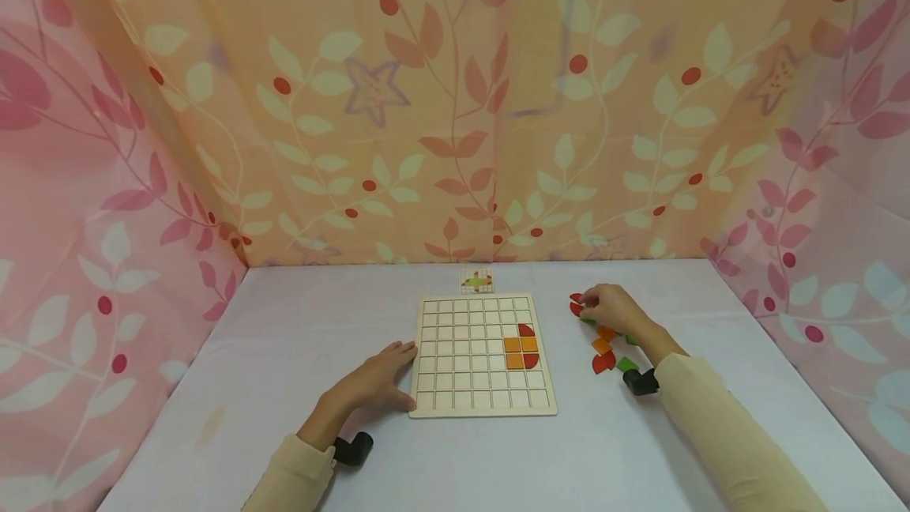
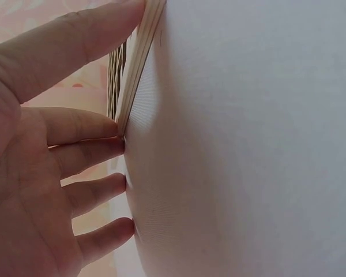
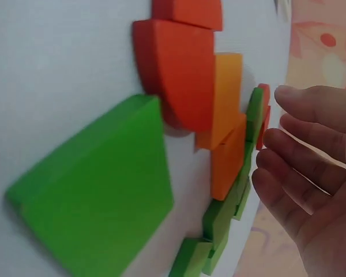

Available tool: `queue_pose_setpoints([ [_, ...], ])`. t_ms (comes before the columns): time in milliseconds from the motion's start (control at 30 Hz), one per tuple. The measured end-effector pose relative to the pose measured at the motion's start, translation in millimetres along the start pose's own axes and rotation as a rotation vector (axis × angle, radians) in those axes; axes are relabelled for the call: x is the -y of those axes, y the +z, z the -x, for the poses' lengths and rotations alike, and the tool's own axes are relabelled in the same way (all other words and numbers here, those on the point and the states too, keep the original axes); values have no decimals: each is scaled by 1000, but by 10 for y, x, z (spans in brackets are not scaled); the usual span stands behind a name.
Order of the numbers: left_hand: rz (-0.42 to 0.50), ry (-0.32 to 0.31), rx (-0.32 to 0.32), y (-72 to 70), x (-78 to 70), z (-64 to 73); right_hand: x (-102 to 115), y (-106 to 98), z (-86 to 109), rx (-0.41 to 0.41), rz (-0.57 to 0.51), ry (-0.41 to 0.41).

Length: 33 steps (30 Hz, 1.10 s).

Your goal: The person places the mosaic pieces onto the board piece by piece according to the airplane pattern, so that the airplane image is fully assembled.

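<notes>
A light wooden grid board [image 1: 462, 379] lies on the table, with orange square tiles [image 1: 513, 360] and red quarter-round tiles [image 1: 531, 360] in cells at its right side. My left hand [image 1: 377, 379] rests along the board's left edge, its thumb and fingertips touching the rim. To the right of the board, my right hand [image 1: 615, 311] is over a loose group of tiles, its fingertips beside the red tiles [image 1: 576, 308] at the far end. In the right wrist view the fingers [image 3: 294, 158] are loosely bent, and nothing shows between them. A green square tile [image 3: 104, 190] lies closest to that camera.
A small pattern card [image 1: 476, 280] stands or lies just behind the board. Other loose tiles include an orange square [image 1: 601, 347], a red piece [image 1: 603, 363] and a green square [image 1: 627, 365]. Floral cloth [image 1: 455, 101] hangs behind the white table [image 1: 298, 299] and at both sides.
</notes>
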<state>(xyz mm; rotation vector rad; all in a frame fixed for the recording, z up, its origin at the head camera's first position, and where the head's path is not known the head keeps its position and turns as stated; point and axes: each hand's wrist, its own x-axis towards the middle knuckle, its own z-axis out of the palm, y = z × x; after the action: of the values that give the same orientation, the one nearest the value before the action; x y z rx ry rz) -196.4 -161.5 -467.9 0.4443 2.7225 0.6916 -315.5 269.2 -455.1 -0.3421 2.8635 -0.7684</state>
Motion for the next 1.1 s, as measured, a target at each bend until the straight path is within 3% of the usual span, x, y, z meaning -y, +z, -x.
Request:
queue_pose_setpoints([
  [433, -2, -15, 3, 5, -9, -7, -16, -13, 18, 32, 58, -6],
  [733, -5, -10, 4, -11, -20, -5, -22, 19, -17, 44, 80, 33],
  [1100, -6, -11, 7, -3, -14, -6, -29, 29, -6, 43, 62, 49],
])
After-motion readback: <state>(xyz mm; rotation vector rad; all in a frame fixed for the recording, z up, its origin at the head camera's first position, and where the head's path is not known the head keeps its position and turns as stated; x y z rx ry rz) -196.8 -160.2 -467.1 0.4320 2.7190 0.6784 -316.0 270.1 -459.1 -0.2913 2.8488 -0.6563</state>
